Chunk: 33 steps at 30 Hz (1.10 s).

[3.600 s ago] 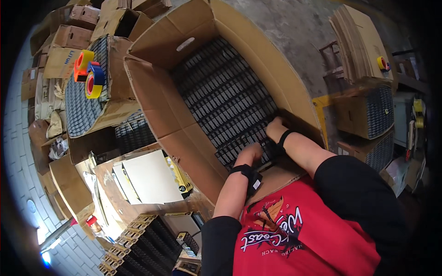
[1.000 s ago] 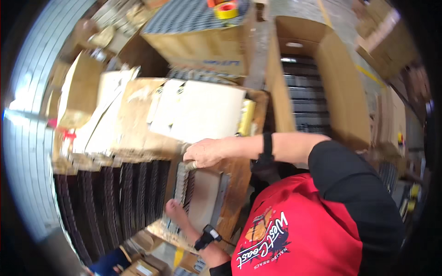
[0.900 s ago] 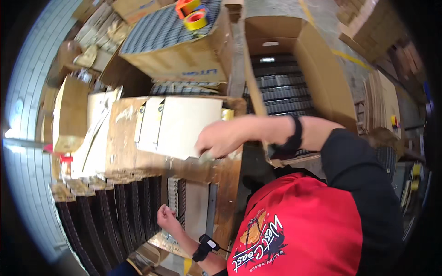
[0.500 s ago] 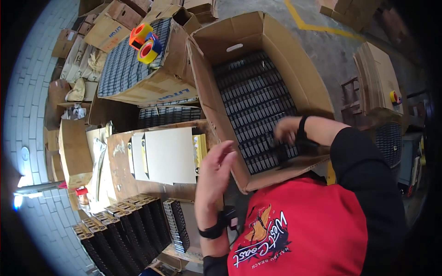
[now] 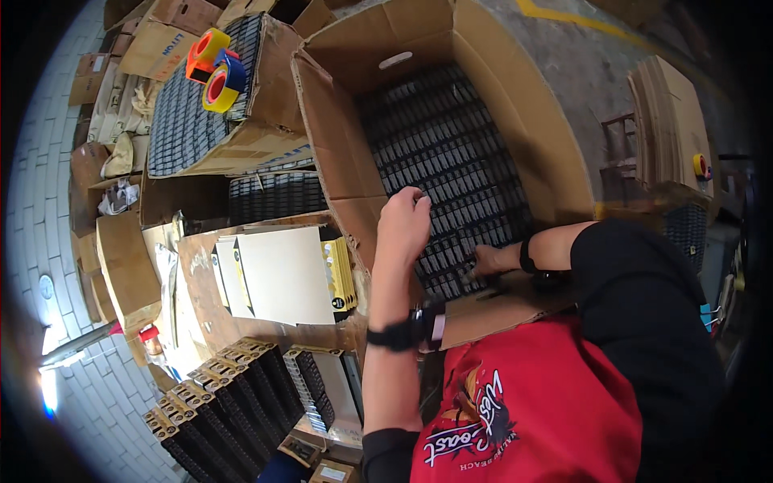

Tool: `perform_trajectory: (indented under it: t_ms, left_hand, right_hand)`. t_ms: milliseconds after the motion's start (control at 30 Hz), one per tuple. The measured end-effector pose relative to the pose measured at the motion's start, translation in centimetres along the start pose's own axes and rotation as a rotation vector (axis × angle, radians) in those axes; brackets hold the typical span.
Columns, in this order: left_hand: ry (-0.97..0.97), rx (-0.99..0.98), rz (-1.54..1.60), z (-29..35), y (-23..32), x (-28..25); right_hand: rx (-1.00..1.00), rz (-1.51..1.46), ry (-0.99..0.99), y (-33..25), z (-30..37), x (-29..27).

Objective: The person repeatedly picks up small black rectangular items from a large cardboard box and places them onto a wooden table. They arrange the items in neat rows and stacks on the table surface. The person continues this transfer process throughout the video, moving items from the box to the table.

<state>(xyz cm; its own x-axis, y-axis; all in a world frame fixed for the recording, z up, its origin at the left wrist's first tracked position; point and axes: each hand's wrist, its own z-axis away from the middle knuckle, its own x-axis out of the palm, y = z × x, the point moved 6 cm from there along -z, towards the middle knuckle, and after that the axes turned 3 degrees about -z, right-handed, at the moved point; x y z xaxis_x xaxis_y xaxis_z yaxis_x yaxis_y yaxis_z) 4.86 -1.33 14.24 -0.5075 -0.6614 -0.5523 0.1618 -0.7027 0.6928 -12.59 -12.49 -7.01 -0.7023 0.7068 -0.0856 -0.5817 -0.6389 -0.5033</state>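
A tall open cardboard carton [image 5: 523,105] stands in front of me, its floor covered by rows of small dark grey-and-black pieces [image 5: 443,173] packed tightly together. My left hand [image 5: 405,221] is over the carton's left side, fingers curled in and pressed together; whatever they may hold is hidden. Down inside at the near right, my right hand [image 5: 489,261] has its fingertips bent onto the near rows. The fingers look closed, but I cannot make out what is between them.
On the left, a wooden table [image 5: 201,278] carries a stack of white-and-yellow flat card sheets [image 5: 282,274]. Several long black boxes [image 5: 241,402] stand below it. Tape dispensers [image 5: 221,84] lie on a filled carton [image 5: 278,97]. Folded cardboard [image 5: 672,129] leans at the right.
My left hand has moved from outside the carton's left wall up and over it, its fingers curling in. My right hand has lowered onto the near rows of pieces.
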Motion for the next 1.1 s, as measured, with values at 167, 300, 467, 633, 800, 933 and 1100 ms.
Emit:
perform_trajectory:
  t_ms: [167, 300, 467, 633, 800, 933, 1100]
  left_hand:
    - [-0.367, -0.486, -0.565, -3.4, -7.3, 6.6]
    - [-0.401, -0.429, -0.701, -2.5, -14.0, 10.4]
    - [-0.398, -0.312, -0.883, -1.0, -13.4, 10.8]
    - [-0.281, -0.171, -1.037, -1.2, -13.3, 12.0]
    - [-0.233, -0.313, -0.788, -0.8, -12.3, 10.7]
    - [-0.137, -0.401, -0.429, -1.0, -14.3, 10.5]
    - [0.166, -0.447, -0.143, -1.1, -15.9, 10.2]
  right_hand:
    - [0.064, -0.005, -0.133, -0.3, 1.3, -1.2]
    - [0.383, 0.321, -0.450, 0.0, 0.9, -3.2]
    - [0.160, 0.697, 0.041, -6.5, 1.7, -10.8]
    - [0.158, 0.548, 0.098, -7.2, -0.3, -8.8]
    - [0.194, 0.154, -0.019, -5.9, 1.0, -8.7]
    - [0.068, -0.213, 0.408, -1.6, -1.7, -8.7]
    - [0.170, -0.345, 0.462, -3.4, 1.1, -8.9]
